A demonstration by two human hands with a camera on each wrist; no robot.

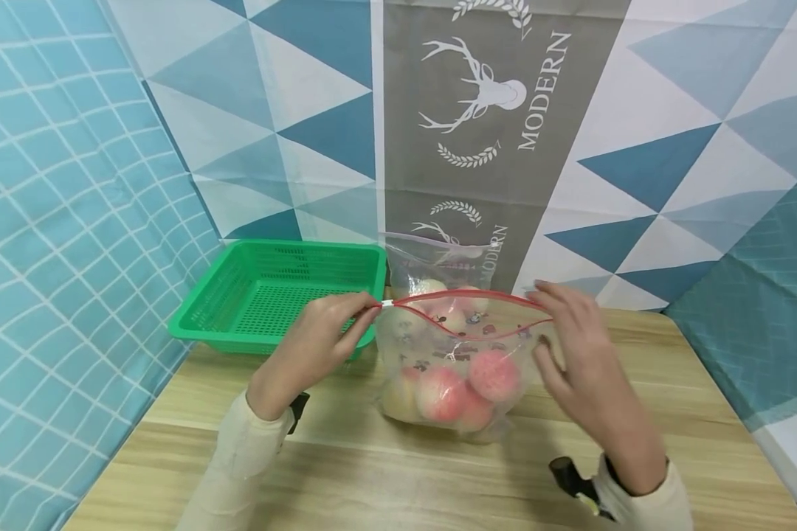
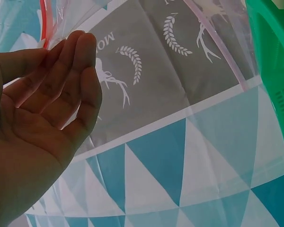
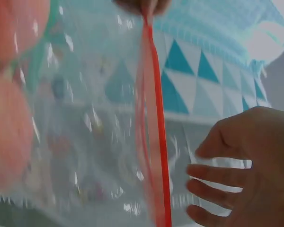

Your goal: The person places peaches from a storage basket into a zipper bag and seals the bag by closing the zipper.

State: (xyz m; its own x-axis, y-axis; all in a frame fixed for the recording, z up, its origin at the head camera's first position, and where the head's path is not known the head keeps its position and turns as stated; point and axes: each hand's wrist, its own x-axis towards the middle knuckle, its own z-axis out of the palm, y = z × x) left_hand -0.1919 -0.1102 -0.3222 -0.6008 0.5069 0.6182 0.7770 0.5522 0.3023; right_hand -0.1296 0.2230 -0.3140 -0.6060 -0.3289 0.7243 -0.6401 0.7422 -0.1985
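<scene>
A clear zip bag [image 1: 405, 358] with a red zip edge stands upright on the table, several pink and pale-yellow peaches [image 1: 494, 376] inside. Its mouth gapes in the middle. At the left end of the zip, by a white slider [image 1: 387, 303], my left hand [image 1: 312, 339] pinches the bag's corner between thumb and fingers. My right hand [image 1: 581, 354] is beside the right end of the mouth, fingers spread and loosely bent. In the right wrist view, a gap separates that hand [image 3: 246, 165] from the red zip edge [image 3: 161, 127].
Behind stands another clear zip bag [image 1: 405, 254] with a pale pink edge and peaches inside. A green perforated basket [image 1: 239, 341] sits on the wooden table [image 1: 345, 472] at the left. Patterned cloth [image 1: 332, 66] hangs along the back, and blue checked cloth covers the left side.
</scene>
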